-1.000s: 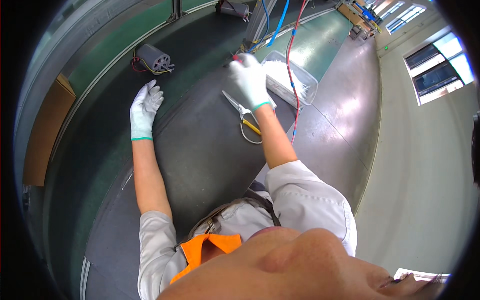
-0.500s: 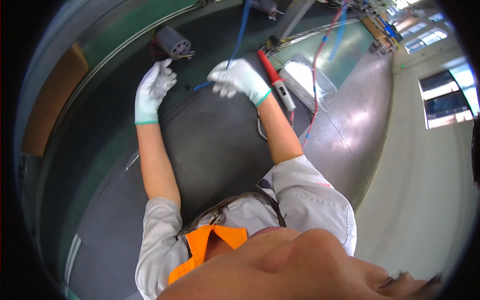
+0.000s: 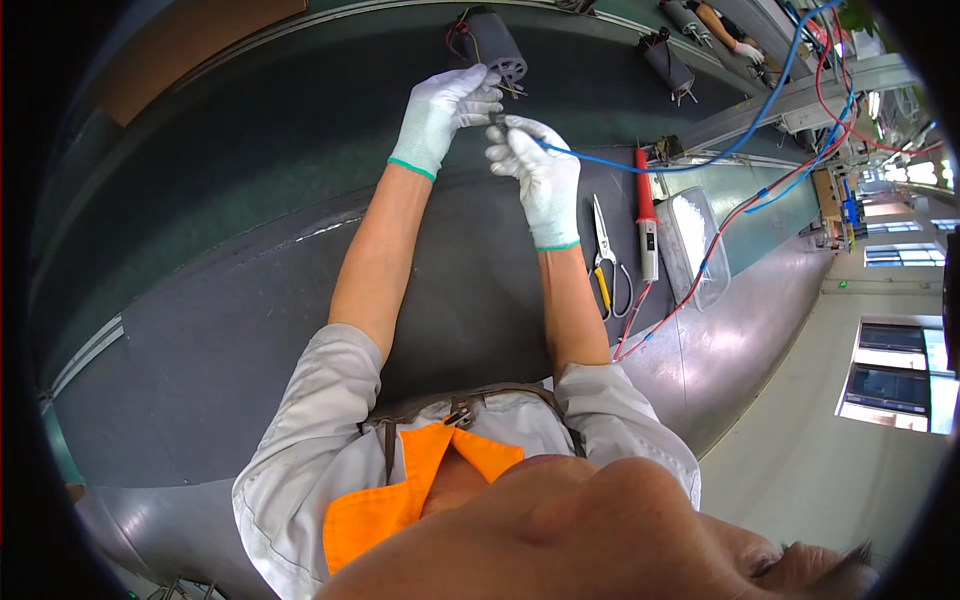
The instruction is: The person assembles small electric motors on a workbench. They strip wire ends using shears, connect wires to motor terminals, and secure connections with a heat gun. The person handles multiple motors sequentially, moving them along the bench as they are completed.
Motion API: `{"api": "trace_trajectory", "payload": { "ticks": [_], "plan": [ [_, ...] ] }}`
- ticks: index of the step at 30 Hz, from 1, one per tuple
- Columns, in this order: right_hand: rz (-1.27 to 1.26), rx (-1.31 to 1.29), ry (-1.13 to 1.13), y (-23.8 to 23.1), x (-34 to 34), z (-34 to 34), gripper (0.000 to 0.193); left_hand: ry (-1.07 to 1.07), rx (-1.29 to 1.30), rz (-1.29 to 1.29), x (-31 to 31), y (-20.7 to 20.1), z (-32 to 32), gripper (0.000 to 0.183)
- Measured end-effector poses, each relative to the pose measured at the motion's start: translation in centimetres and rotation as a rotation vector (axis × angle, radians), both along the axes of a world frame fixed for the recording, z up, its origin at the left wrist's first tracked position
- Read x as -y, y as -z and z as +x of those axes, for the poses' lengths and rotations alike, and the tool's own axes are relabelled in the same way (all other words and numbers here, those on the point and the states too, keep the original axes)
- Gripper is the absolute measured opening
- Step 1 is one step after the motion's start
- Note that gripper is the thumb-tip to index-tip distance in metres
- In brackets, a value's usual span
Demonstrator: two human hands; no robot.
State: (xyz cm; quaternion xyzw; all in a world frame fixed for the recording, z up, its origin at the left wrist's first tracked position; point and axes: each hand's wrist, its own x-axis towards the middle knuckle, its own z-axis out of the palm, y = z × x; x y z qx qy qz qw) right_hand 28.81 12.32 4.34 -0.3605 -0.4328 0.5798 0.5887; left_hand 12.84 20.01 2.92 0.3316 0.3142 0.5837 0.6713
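Observation:
Near the far side of the dark mat, a grey cylindrical motor (image 3: 488, 42) lies with thin coloured wires and a vented end towards me. My left hand (image 3: 437, 112), in a white glove with a green cuff, is at that end, its fingers closed on the motor's lead wires (image 3: 510, 91). Close beside it on the right, my gloved right hand (image 3: 541, 175) grips a small dark tip on a blue cable (image 3: 620, 166). The cable trails off to the upper right. Exactly what the tip is cannot be made out.
Right of my right arm lie scissors (image 3: 602, 240) with a yellow-marked handle, a red-and-white corded tool (image 3: 647, 215) and a clear tray (image 3: 712, 275) of white pieces. A second motor (image 3: 668, 68) lies farther back. Another person's gloved hand (image 3: 747, 52) shows at upper right.
My view has shifted, and the scene sits differently in it. My right hand has come close to my left, bringing the blue cable's dark end near the motor's wires. The scissors are now visible.

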Motion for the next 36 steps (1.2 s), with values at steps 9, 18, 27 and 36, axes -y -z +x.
{"api": "trace_trajectory", "payload": {
  "ticks": [9,18,27,36],
  "plan": [
    [-0.023,-0.122,0.112,1.0,-1.9,-1.3,0.023,-0.046,0.018,0.019,0.1,-0.3,0.4,0.035],
    [-0.07,-0.174,0.081,1.1,-1.9,-1.3,0.023,-0.027,0.0,0.02,0.2,-0.6,0.1,0.034],
    [-0.089,-0.221,0.05,1.5,-2.2,-1.2,0.023,0.022,-0.017,0.044,-0.3,0.1,-0.1,0.032],
    [-0.084,-0.311,0.087,1.4,-2.9,-2.3,0.024,-0.003,-0.01,0.092,-0.2,0.3,0.0,0.032]
  ]
}}
